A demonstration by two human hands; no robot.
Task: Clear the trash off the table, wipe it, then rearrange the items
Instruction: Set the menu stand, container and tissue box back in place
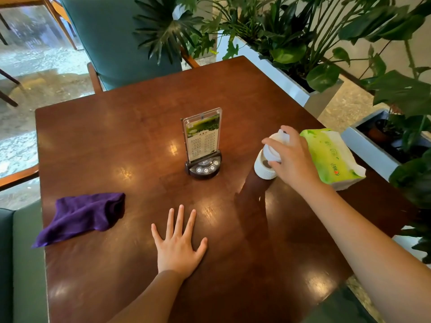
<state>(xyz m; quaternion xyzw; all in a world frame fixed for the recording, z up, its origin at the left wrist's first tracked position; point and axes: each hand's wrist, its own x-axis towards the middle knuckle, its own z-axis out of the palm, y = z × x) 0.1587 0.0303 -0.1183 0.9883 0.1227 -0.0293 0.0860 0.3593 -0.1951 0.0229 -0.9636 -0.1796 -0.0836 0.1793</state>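
Note:
My right hand grips the white pump head of a brown spray bottle that stands on the dark wooden table at the right. My left hand lies flat on the table near the front, fingers spread, holding nothing. A crumpled purple cloth lies on the table at the left, partly over the edge. A green and white tissue pack rests at the right edge, just behind my right hand. In the middle stands a clear menu card holder on a dark base with call buttons.
A teal upholstered chair stands at the far side of the table, and a teal seat is at the near left. White planters with large leafy plants line the right side, close to the table's edge.

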